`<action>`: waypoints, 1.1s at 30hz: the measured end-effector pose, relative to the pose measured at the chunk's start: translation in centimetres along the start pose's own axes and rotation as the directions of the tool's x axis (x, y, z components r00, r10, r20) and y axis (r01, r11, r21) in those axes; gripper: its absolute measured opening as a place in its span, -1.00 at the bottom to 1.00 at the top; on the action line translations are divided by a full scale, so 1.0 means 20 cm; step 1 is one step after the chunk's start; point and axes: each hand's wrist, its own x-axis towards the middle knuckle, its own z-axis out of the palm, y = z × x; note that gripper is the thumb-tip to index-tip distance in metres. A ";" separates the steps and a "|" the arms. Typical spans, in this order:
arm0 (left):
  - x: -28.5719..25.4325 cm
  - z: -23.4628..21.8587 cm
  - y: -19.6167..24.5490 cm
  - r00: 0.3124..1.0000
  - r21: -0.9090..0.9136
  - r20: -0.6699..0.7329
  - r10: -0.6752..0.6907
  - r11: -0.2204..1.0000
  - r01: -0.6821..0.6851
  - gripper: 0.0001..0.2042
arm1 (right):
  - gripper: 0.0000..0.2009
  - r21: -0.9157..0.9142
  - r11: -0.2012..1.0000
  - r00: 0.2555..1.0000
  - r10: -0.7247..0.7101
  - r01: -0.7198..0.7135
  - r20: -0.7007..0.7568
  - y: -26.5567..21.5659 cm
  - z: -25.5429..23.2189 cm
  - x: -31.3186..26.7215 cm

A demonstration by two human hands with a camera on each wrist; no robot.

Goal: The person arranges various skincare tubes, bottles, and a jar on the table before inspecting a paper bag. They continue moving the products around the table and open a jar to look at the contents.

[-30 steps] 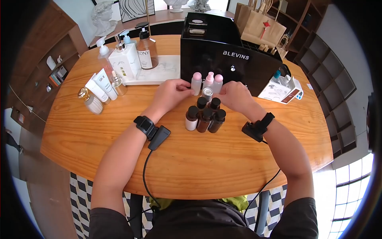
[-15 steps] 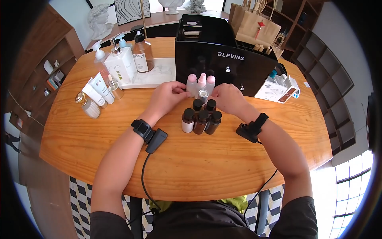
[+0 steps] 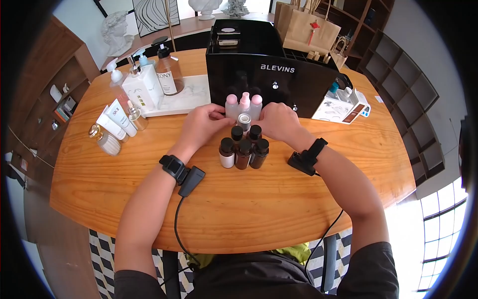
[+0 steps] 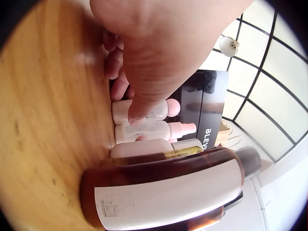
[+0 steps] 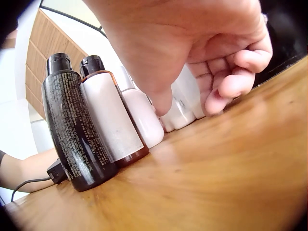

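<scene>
Two pink-capped bottles and a pink spray bottle stand upright, grouped close to the black drawer box. My left hand holds the left pink-capped bottle, its thumb across the front in the left wrist view. On the other side, my right hand has its thumb and curled fingers about the right pink-capped bottle; some fingertips are hidden. A silver-capped bottle stands just in front of them. Nearer still, several black-capped brown bottles are clustered in rows.
Pump bottles, including an amber one, stand on a white tray at the back left. Two tubes, a dropper bottle and a gold-capped jar are left. A white carton sits by the box's right end.
The head view has shifted, so the whole scene sits further left in the frame. Both hands stay at the pink-capped bottles, and the bottle group keeps about the same layout.
</scene>
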 end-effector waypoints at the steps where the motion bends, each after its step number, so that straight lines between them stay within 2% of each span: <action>1: 0.00 0.00 0.01 1.000 -0.008 0.002 -0.007 1.000 0.007 -0.61 | -0.44 -0.007 1.000 1.000 0.006 -0.006 -0.005 0.00 0.00 0.00; 12: -0.01 -0.01 0.01 1.000 0.026 -0.017 -0.013 1.000 0.014 -0.63 | -0.25 -0.008 0.998 0.997 0.070 -0.069 0.040 -0.01 -0.05 -0.03; 15: 0.00 0.00 0.00 1.000 0.047 -0.018 0.000 0.999 0.000 -0.61 | -0.16 -0.006 0.997 0.997 0.076 -0.075 0.014 -0.01 -0.05 -0.03; 17: 0.00 0.00 0.01 1.000 0.028 -0.020 -0.018 0.999 0.019 -0.60 | -0.10 0.019 0.994 0.992 0.106 -0.105 -0.062 0.00 -0.03 -0.01; 33: -0.01 -0.01 0.01 1.000 0.028 -0.020 -0.018 0.999 0.018 -0.63 | -0.13 -0.023 0.996 0.995 0.089 -0.091 -0.047 0.00 -0.06 -0.03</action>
